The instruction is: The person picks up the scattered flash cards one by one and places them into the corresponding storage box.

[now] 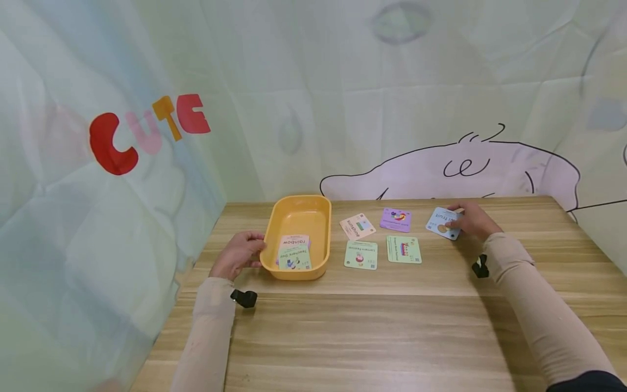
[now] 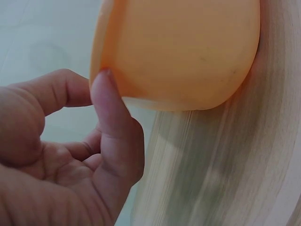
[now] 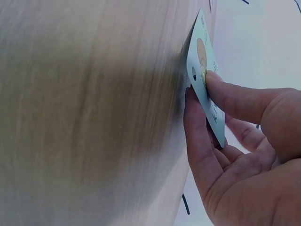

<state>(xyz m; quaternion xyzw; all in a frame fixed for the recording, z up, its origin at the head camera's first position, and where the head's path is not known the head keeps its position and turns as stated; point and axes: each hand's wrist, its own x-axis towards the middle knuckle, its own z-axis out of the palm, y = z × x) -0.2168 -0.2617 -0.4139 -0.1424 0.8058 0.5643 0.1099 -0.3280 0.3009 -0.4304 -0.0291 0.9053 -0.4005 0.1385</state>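
At the tray's left side, my left hand (image 1: pixel 240 255) pinches the rim of a yellow plastic tray (image 1: pixel 320 234) between thumb and finger; the left wrist view shows this grip on the tray wall (image 2: pixel 188 56). Inside the tray lie a "rainbow" card (image 1: pixel 295 240) and, overlapping it, a green "Teachers' Day" card (image 1: pixel 297 256). Over on the right, my right hand (image 1: pixel 472 219) holds a light blue fruit card (image 1: pixel 437 218). In the right wrist view its thumb presses the printed face of the card (image 3: pixel 200 61), fingers behind it, with one edge tilted up from the table.
Between the hands lie several cards: a "sunshine" card (image 1: pixel 357 226), a purple card (image 1: pixel 395 219), a green "Lantern Festival" card (image 1: pixel 361 255) and a green boat card (image 1: pixel 404 249). The wooden table (image 1: pixel 372 337) meets a printed curtain (image 1: pixel 274 109) at its back edge.
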